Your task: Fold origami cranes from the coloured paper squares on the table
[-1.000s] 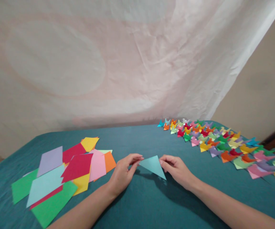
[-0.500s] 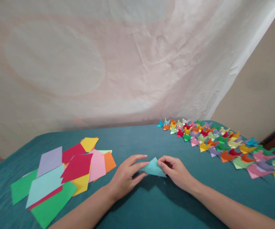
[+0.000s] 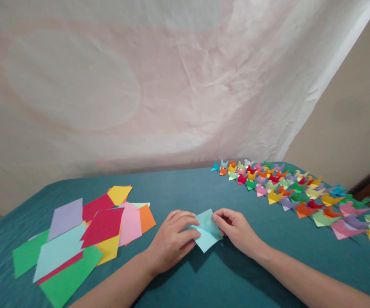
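A light blue square of paper (image 3: 207,233) with a crease across it is held up between my two hands, just above the table. My left hand (image 3: 176,235) grips its left corner between thumb and fingers. At the opposite corner, my right hand (image 3: 234,226) pinches the paper between thumb and forefinger. The paper is partly unfolded, with its lower half tilted toward me. Its two side corners are hidden by my fingers.
Loose coloured paper sheets (image 3: 103,226) overlap on the left of the table. Rows of small folded paper birds (image 3: 275,196) stand along the right side. The table (image 3: 172,184) has a dark teal cloth, and a pale sheet (image 3: 159,77) hangs behind it.
The light blue paper has gone from a folded triangle to an opened square. My left fingers have closed in on its left corner; my right hand stays nearly in place.
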Demonstrator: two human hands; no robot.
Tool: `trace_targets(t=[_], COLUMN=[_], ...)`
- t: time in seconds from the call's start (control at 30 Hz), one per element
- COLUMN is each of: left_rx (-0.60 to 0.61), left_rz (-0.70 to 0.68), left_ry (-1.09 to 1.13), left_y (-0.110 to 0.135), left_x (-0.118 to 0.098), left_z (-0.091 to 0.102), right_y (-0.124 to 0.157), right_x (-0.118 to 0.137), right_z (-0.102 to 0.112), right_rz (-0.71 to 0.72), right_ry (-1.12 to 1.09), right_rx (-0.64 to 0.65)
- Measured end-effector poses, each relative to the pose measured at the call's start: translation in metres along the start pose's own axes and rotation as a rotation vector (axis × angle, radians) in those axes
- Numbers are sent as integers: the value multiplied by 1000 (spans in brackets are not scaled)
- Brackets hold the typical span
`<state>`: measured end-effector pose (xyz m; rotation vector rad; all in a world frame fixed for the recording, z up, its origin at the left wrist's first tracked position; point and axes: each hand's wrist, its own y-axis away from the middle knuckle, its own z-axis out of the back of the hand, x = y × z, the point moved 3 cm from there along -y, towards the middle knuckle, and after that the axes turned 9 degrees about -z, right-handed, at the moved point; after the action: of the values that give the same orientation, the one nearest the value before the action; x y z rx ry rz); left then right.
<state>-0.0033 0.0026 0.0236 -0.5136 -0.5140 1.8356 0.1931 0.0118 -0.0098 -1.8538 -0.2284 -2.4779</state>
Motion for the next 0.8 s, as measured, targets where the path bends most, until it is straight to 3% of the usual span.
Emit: trace_targets(t=[0.3, 0.6, 0.67, 0.8], left_rx=[77, 114, 124, 137], left_rz=[-3, 42, 49, 50], left_ry=[10, 17, 20, 25], left_y=[0, 6, 7, 9], left_x=[-1, 4, 5, 5], left_z=[-3, -9, -10, -12], right_y=[-5, -5, -3, 3], right_x=[-6, -5, -2, 10], right_z=[2, 7, 8, 8], right_rz=[-22, 109, 190, 519], right_ry=[-8, 182, 261, 478], right_rx=[-7, -77, -98, -131])
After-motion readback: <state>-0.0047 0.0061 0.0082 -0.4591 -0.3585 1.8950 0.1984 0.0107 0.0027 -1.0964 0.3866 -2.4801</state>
